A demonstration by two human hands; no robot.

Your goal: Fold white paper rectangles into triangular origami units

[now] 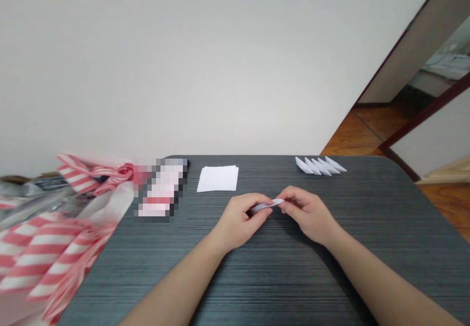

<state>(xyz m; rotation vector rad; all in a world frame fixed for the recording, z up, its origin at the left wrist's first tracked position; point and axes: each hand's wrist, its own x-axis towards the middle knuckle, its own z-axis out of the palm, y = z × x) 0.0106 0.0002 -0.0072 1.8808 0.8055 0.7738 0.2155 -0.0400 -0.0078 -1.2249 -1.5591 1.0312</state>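
My left hand (240, 221) and my right hand (306, 213) meet over the middle of the dark table (279, 272). Both pinch a small folded strip of white paper (268, 204) between their fingertips, just above the tabletop. A stack of white paper squares (218, 178) lies beyond my left hand. Several folded white paper pieces (320, 166) sit in a row at the table's far edge, to the right.
Red-and-white striped plastic wrapping (55, 247) spills over the table's left side. A blurred-out pink and white item (159, 189) lies beside the paper stack. A white wall is behind the table; a wooden floor and doorway (414, 115) are to the right.
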